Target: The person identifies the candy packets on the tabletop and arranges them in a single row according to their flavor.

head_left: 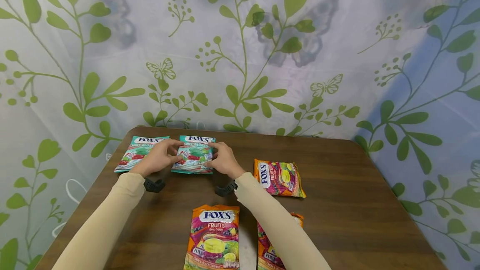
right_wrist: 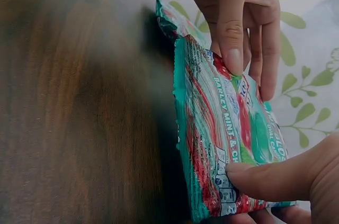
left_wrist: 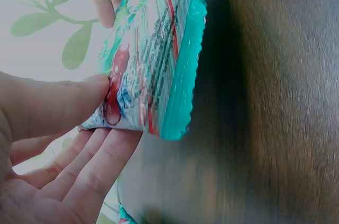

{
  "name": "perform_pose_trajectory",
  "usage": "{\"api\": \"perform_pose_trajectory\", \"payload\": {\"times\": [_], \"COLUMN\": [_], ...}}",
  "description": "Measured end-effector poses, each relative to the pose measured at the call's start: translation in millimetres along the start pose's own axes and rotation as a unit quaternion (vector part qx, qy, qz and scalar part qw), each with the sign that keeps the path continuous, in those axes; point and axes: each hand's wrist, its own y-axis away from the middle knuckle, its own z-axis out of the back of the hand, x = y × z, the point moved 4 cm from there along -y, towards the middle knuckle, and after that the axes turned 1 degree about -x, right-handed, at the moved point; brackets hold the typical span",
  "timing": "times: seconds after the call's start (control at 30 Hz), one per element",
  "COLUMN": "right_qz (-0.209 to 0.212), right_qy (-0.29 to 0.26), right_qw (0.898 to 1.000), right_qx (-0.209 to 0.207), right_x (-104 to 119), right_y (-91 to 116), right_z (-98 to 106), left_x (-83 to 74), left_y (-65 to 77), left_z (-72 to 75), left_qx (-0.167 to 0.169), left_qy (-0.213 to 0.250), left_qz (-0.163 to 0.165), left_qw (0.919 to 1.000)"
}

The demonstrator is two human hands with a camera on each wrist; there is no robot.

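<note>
Both hands hold one teal Fox's mint candy bag [head_left: 194, 157] by its two sides, near the back of the table. My left hand [head_left: 159, 157] grips the left edge, thumb on the printed front and fingers behind, as the left wrist view shows. On the opposite edge my right hand [head_left: 224, 161] pinches the bag the same way, its thumb [right_wrist: 265, 179] pressed on the front. In both wrist views the lower teal seal [left_wrist: 185, 81] hangs close over the wood. A second teal Fox's bag [head_left: 136, 153] lies to the left, partly covered by the left hand.
An orange Fox's fruits bag [head_left: 279, 178] lies sideways right of the hands. Another orange bag [head_left: 213, 238] lies at the front, and a third [head_left: 264, 247] is partly hidden under the right sleeve. Behind the brown table [head_left: 337, 203] hangs a leaf-patterned curtain [head_left: 255, 53].
</note>
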Motion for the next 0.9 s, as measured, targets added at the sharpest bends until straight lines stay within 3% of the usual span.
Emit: {"api": "perform_pose_trajectory", "payload": {"times": [0.4,0.63,0.9], "right_qz": [-0.03,-0.031,-0.026], "right_qy": [-0.031,-0.042,-0.035], "right_qw": [0.999,0.999,0.999], "right_qx": [0.012,0.012,0.005], "right_x": [0.9,2.0,1.1], "right_y": [-14.8,-14.8,-14.6], "right_z": [-14.9,-22.2,-26.0], "left_x": [17.1,27.4,29.5], "left_y": [-1.5,-1.0,-1.5], "left_z": [4.3,5.2,3.9], "left_qx": [-0.014,-0.016,-0.023], "left_qy": [-0.019,-0.008,-0.03], "left_qz": [0.024,0.027,0.017], "left_qw": [0.9994,0.9995,0.9991]}}
